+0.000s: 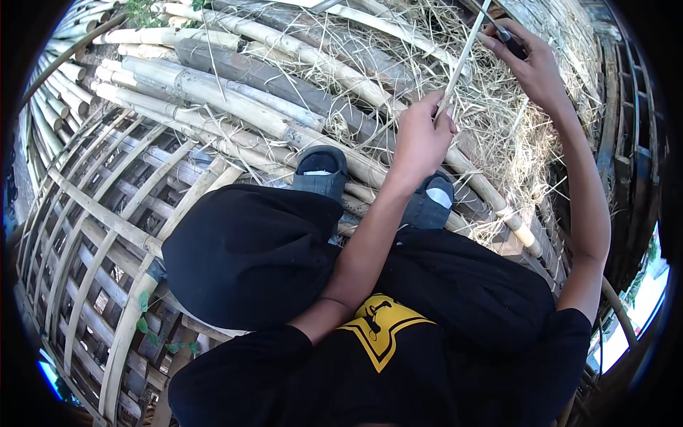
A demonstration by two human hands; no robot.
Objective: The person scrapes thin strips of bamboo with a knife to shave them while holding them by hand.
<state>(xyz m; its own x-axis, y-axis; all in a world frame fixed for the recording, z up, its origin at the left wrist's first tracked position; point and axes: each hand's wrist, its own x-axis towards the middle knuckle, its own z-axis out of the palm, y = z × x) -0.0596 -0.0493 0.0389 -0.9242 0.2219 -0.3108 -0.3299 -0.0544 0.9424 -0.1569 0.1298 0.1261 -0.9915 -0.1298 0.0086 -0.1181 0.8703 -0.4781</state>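
Observation:
My left hand (422, 142) is closed round a thin, pale bamboo strip (461, 62), which slants up and to the right past the fingers to the top edge of the view. Further off to the right, my right hand (538, 70) grips the dark handle of a knife (512, 45). The knife's blade end lies close beside the upper part of the strip; whether they touch I cannot tell. Below both hands, curly straw-coloured shavings (523, 149) cover the ground.
Long bamboo poles (284, 43) lie side by side in front of my sandalled feet (319, 181). A lattice of bamboo slats (107, 235) stands at my left. More poles (53, 117) are stacked at the far left. Dark timber framing (626, 142) rises along the right edge.

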